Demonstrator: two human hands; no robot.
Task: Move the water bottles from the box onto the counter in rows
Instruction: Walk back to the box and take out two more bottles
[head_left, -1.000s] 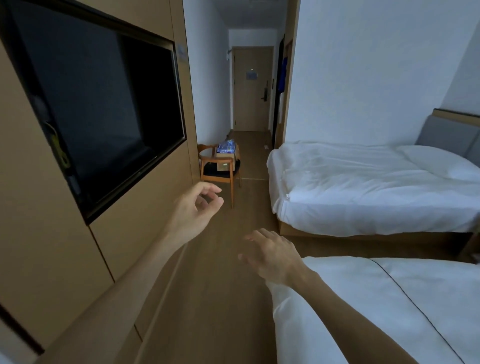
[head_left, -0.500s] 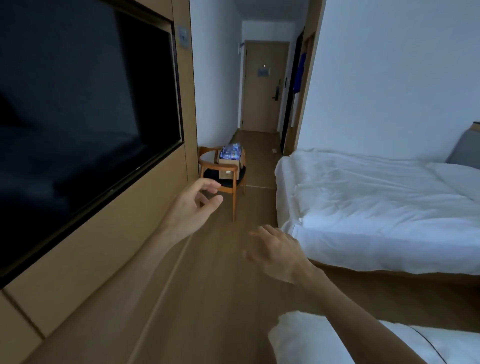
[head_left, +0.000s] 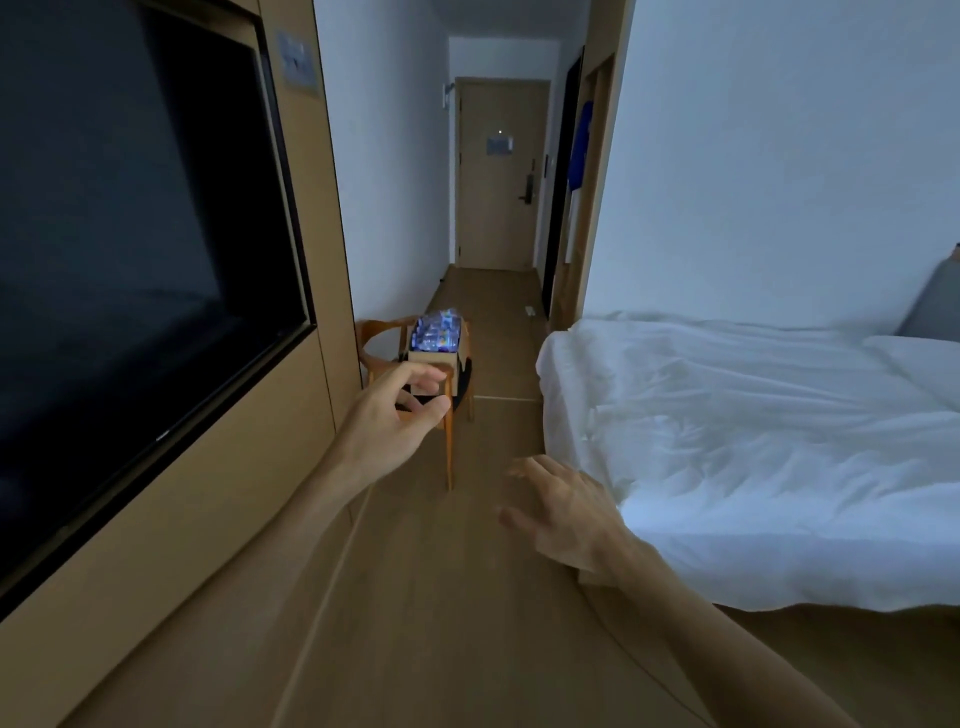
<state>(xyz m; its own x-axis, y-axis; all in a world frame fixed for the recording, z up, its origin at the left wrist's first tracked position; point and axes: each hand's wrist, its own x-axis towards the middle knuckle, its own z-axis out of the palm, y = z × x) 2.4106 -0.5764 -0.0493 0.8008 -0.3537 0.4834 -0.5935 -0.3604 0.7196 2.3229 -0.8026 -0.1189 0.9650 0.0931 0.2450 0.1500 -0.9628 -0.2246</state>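
Note:
A cardboard box (head_left: 434, 364) stands on a wooden chair (head_left: 382, 332) ahead, against the left wall. Several water bottles (head_left: 438, 333) with blue labels stick out of its top. My left hand (head_left: 389, 423) is raised in front of the chair, thumb and fingers curled apart, holding nothing; it overlaps the lower part of the box in view but is well short of it. My right hand (head_left: 563, 512) hangs lower beside the bed, fingers spread and empty. No counter is in view.
A dark TV screen (head_left: 130, 249) sits in wooden wall panelling on the left. A bed with white sheets (head_left: 753, 441) fills the right. Wooden floor (head_left: 441, 623) runs between them to a corridor ending at a door (head_left: 501, 176).
The view has moved forward along the aisle; the chair and box appear nearer and the closest bed has dropped out of view. Both hands stay raised and empty.

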